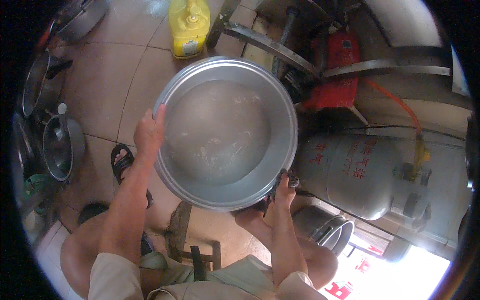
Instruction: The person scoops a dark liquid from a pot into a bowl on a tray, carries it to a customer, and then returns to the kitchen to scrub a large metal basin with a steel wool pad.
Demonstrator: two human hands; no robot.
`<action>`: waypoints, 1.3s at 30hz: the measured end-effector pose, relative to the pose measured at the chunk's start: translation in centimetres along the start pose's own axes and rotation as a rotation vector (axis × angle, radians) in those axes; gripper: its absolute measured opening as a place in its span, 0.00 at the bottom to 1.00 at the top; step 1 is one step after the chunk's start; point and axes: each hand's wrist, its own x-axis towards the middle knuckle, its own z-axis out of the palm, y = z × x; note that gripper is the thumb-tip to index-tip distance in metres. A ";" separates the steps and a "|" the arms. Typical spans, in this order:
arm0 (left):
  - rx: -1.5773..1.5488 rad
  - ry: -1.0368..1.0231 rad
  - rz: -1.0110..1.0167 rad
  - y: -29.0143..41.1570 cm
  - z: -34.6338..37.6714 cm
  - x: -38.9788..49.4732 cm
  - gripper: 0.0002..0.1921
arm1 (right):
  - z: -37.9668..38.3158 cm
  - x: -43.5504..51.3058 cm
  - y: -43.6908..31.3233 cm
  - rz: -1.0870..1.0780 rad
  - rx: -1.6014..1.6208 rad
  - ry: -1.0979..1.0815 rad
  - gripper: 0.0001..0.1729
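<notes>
A large round aluminium basin [228, 197] is in front of me, with cloudy greyish liquid [221, 127] and pale flecks of foam inside. My left hand [148, 131] grips its left rim, thumb on top and fingers hidden behind the wall. At the lower right rim, my right hand [285, 191] is closed on a dark crumpled scrubbing pad or rag [292, 180] pressed to the edge. Whether those fingers also hold the rim is hard to tell. The basin's underside is hidden.
A yellow plastic jug [189, 32] stands beyond the basin on the tiled floor. Metal pots [77, 146] line the left. To the right are a gas cylinder [348, 172] with an orange hose [401, 101], a red box [337, 71] and a metal bucket [322, 225]. Wooden stool parts [178, 232] show below.
</notes>
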 end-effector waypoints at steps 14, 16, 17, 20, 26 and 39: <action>0.051 0.055 -0.025 0.1 0.0 0.2 0.33 | 14.9 6.2 -30.9 -0.803 -0.541 -0.157 0.39; 0.025 0.047 -0.069 -0.1 0.1 0.2 0.32 | 18.4 1.2 -33.9 -0.822 -0.534 -0.455 0.33; 0.026 0.047 -0.059 -0.3 0.1 0.2 0.31 | 19.7 -1.6 -34.4 -1.051 -0.577 -0.482 0.31; -0.015 0.058 -0.009 -0.6 0.4 0.2 0.31 | 22.6 -9.6 -33.6 -1.448 -0.504 -0.782 0.29; -0.182 0.075 0.045 -0.9 0.3 -0.3 0.28 | 24.8 -13.2 -33.6 -1.613 -0.651 -0.875 0.25; -0.042 0.048 -0.052 -0.1 -0.2 -0.6 0.31 | 3.5 13.6 -14.2 -0.453 -0.393 -0.080 0.37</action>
